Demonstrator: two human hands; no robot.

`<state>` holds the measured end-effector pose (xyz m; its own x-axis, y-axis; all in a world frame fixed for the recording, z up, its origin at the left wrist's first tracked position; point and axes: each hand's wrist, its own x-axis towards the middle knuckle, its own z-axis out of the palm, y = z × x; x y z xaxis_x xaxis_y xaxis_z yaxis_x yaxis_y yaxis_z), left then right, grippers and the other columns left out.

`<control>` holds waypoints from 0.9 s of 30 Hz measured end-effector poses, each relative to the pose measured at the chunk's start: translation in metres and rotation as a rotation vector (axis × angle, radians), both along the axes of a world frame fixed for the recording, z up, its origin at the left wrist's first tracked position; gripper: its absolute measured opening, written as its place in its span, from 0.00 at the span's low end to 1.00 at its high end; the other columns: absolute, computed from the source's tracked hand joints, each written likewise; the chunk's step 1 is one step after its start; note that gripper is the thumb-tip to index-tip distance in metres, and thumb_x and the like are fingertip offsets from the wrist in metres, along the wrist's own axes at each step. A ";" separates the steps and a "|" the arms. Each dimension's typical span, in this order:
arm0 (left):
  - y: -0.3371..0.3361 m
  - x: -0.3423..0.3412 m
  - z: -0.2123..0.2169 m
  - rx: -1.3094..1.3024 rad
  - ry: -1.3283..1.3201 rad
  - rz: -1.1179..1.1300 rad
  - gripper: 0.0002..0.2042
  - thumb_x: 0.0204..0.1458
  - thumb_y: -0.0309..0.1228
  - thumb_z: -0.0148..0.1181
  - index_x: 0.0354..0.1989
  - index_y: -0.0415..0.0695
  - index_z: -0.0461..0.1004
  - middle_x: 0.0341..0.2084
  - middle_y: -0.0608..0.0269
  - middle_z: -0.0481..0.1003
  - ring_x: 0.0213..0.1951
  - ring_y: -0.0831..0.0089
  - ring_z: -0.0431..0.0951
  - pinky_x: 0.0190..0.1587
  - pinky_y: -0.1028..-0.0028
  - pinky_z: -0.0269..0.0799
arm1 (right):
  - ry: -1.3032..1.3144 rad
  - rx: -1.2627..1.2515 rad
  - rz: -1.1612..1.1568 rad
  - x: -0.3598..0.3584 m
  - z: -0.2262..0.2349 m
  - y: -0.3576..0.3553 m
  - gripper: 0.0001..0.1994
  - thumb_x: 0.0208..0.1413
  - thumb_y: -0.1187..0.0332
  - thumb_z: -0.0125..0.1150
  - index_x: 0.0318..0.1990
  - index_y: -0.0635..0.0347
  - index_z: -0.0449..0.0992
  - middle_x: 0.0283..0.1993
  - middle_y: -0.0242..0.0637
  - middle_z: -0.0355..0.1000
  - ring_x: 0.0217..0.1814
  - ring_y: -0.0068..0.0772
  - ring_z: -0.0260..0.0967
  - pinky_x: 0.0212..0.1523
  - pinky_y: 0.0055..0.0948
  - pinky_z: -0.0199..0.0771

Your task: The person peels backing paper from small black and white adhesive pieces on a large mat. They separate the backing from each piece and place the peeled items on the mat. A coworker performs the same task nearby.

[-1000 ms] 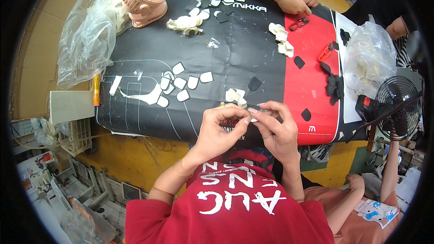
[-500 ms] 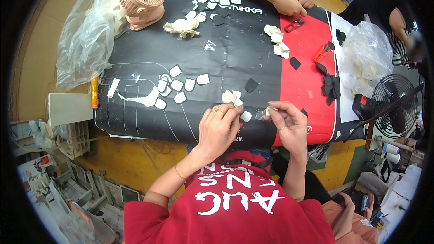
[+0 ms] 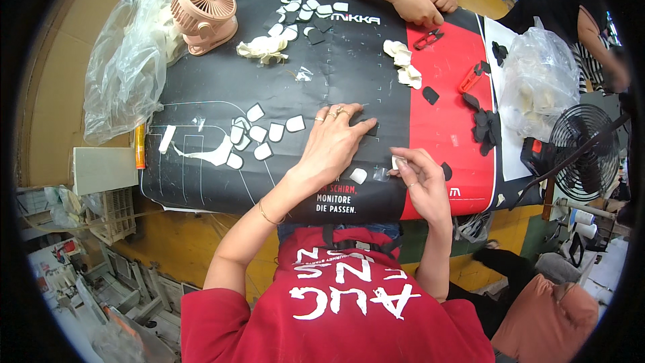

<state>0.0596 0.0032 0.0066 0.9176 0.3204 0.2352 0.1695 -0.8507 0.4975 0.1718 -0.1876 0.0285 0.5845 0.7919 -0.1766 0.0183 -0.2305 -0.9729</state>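
My left hand (image 3: 334, 140) is over the black part of the mat, palm down, its fingers stretched out and apart. One fingertip reaches the edge of a small black rounded patch (image 3: 372, 130), partly hidden by the hand. My right hand (image 3: 424, 180) pinches a small white piece (image 3: 396, 162) between thumb and fingers. A scrap of clear film (image 3: 381, 174) is beside its fingertips. Between the hands a loose white piece (image 3: 358, 175) lies on the mat. To the left are several white patches with black borders (image 3: 275, 132), some overlapping.
A pink fan (image 3: 203, 10) and a plastic bag (image 3: 127, 60) stand at the far left. Cream pieces (image 3: 403, 64), snips (image 3: 428, 39), a red cutter (image 3: 474, 77) and black patches (image 3: 485, 124) lie on the right. Across the table rest another person's hands (image 3: 430, 3).
My left hand has moved forward from the cream pieces toward the black patch, its fingers spreading; those pieces no longer show. My right hand keeps its pinch. The view has shifted slightly.
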 end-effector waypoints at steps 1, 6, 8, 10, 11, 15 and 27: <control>0.000 -0.003 0.004 -0.051 -0.034 0.012 0.15 0.53 0.25 0.62 0.51 0.45 0.80 0.54 0.53 0.73 0.58 0.56 0.70 0.64 0.57 0.59 | 0.019 0.016 -0.001 0.001 -0.001 0.003 0.16 0.65 0.78 0.55 0.58 0.69 0.72 0.43 0.37 0.71 0.41 0.26 0.77 0.46 0.24 0.78; -0.014 -0.018 0.022 -0.497 -0.114 0.039 0.12 0.53 0.29 0.67 0.46 0.42 0.81 0.44 0.56 0.78 0.50 0.59 0.77 0.56 0.63 0.67 | 0.066 0.017 0.036 0.004 0.007 0.020 0.29 0.61 0.79 0.59 0.69 0.64 0.59 0.38 0.36 0.72 0.38 0.24 0.75 0.42 0.24 0.77; -0.016 -0.020 0.024 -0.543 -0.137 0.011 0.11 0.52 0.30 0.69 0.42 0.40 0.81 0.39 0.56 0.80 0.46 0.60 0.79 0.52 0.65 0.70 | 0.014 -0.026 0.110 0.007 0.016 0.024 0.31 0.60 0.79 0.61 0.70 0.64 0.56 0.39 0.36 0.72 0.39 0.23 0.74 0.43 0.23 0.75; -0.017 -0.021 0.023 -0.600 -0.146 0.060 0.07 0.51 0.28 0.69 0.36 0.39 0.82 0.36 0.57 0.80 0.42 0.63 0.79 0.48 0.66 0.71 | -0.048 -0.034 0.161 0.007 0.023 0.028 0.33 0.60 0.78 0.63 0.71 0.64 0.55 0.40 0.36 0.72 0.39 0.22 0.74 0.43 0.23 0.75; -0.016 -0.021 0.022 -0.622 -0.136 0.083 0.07 0.51 0.28 0.69 0.36 0.39 0.81 0.36 0.57 0.79 0.42 0.63 0.79 0.47 0.67 0.71 | -0.085 -0.019 0.175 0.006 0.025 0.030 0.33 0.59 0.78 0.63 0.71 0.64 0.55 0.40 0.36 0.73 0.39 0.22 0.74 0.43 0.23 0.75; -0.024 -0.015 0.016 -0.735 -0.335 0.304 0.05 0.51 0.31 0.68 0.34 0.43 0.82 0.38 0.61 0.77 0.41 0.63 0.75 0.49 0.66 0.64 | -0.116 0.070 -0.027 -0.003 0.019 0.041 0.27 0.59 0.73 0.66 0.65 0.67 0.65 0.37 0.36 0.76 0.35 0.21 0.74 0.38 0.21 0.74; -0.012 -0.012 -0.009 -0.265 -0.295 0.331 0.08 0.50 0.31 0.67 0.39 0.45 0.81 0.39 0.62 0.75 0.47 0.61 0.73 0.54 0.61 0.60 | -0.006 -0.042 -0.143 0.011 -0.015 0.063 0.14 0.61 0.69 0.67 0.49 0.72 0.80 0.35 0.36 0.79 0.33 0.21 0.75 0.34 0.20 0.76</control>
<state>0.0476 -0.0083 -0.0026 0.6638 0.6662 0.3399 0.2287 -0.6135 0.7558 0.1833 -0.1244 0.0131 0.6920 0.6924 -0.2042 -0.0120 -0.2719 -0.9623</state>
